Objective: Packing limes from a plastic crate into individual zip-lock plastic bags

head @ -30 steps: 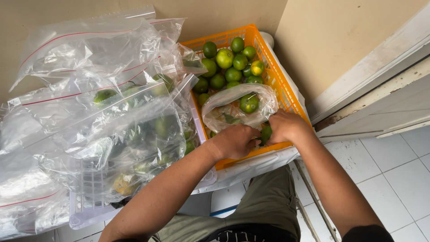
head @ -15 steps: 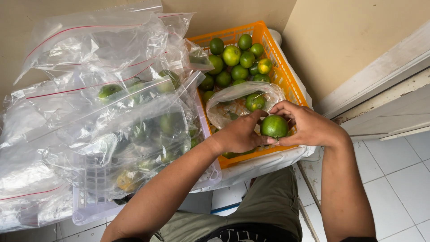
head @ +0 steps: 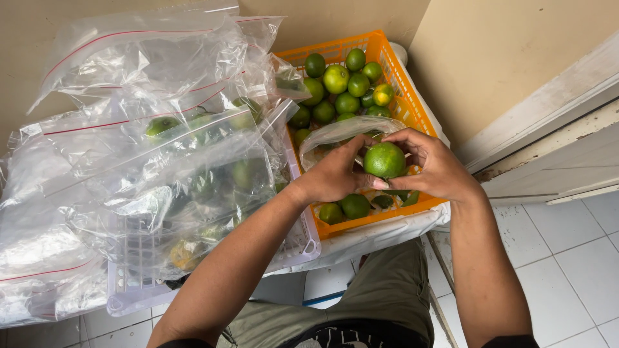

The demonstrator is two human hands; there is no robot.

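A round green lime [head: 384,160] sits between both my hands above the orange crate [head: 406,106]. My right hand [head: 435,169] cups it from the right. My left hand [head: 335,174] presses it with the thumb and also pinches the edge of a clear plastic bag [head: 335,134] lying open in the crate. Several green limes [head: 342,84] fill the far end of the crate; two more limes [head: 345,209] lie near its front edge under my hands.
A pile of clear zip bags [head: 148,129], some holding limes, covers a white basket [head: 193,283] on the left. A beige wall and a white door frame [head: 548,129] stand on the right. White floor tiles [head: 567,258] lie below, my lap at the bottom.
My right hand has lifted a lime out of the crate and brought it up to the bag's mouth. My left hand has shifted onto the lime and bag edge.
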